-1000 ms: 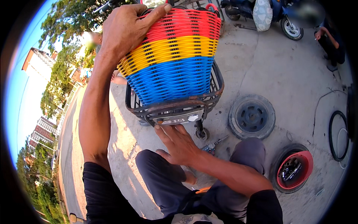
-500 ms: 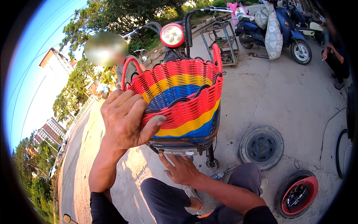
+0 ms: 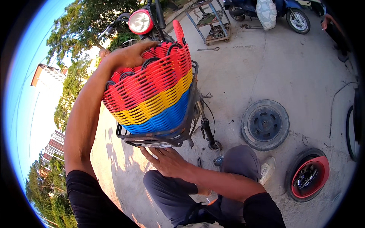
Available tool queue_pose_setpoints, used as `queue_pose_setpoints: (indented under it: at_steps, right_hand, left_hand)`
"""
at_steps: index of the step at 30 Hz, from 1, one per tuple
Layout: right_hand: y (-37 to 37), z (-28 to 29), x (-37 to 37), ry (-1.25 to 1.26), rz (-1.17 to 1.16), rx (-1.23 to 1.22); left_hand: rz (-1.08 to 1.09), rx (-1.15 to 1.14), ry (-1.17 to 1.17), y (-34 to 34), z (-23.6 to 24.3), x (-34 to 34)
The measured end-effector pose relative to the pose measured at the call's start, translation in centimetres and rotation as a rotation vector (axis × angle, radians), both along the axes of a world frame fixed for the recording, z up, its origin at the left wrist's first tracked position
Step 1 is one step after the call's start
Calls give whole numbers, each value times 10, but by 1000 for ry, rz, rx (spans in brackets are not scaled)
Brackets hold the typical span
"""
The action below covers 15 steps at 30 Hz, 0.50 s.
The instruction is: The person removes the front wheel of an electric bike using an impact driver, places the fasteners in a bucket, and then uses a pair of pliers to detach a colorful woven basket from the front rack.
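A woven basket (image 3: 152,102), banded red, yellow and blue, sits tilted in a dark metal carrier (image 3: 186,125) at the front of a two-wheeler. My left hand (image 3: 127,57) reaches over its far left rim and grips there; some of those fingers are hidden. Under the carrier a pale plate (image 3: 157,144) shows edge-on. My right hand (image 3: 169,161) is just below it, palm turned away, fingers apart and their tips at the plate's lower edge. Behind the basket stands a round headlight (image 3: 140,22) with a red rim.
On the concrete to the right lie a wheel (image 3: 265,124) and a tyre holding a red bowl (image 3: 326,173) of metal parts. Farther off stand a metal tool cart (image 3: 213,22) and a blue scooter (image 3: 281,9). A person's arm (image 3: 329,22) shows at the far right. A wrench (image 3: 208,49) lies near the cart.
The basket and headlight now appear farther left, with the basket's outer side facing me more. My left hand has shifted from the near left rim to the far one. My right hand stays under the plate.
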State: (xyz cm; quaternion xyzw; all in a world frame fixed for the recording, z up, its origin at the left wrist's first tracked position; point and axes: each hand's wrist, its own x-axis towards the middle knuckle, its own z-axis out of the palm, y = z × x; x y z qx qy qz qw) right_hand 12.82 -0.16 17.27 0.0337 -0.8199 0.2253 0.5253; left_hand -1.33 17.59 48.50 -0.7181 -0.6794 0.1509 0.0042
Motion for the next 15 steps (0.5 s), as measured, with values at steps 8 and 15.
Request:
queue_pose_setpoints:
  at_steps: [8,15]
  right_hand:
    - [-6,-2,-4,19,-33,-28]
    - [-5,-6,4,-97,5,-21]
  left_hand:
    - [-42,203,-23,-1,-13,-13]
    - [121,152,-65,4,-13,24]
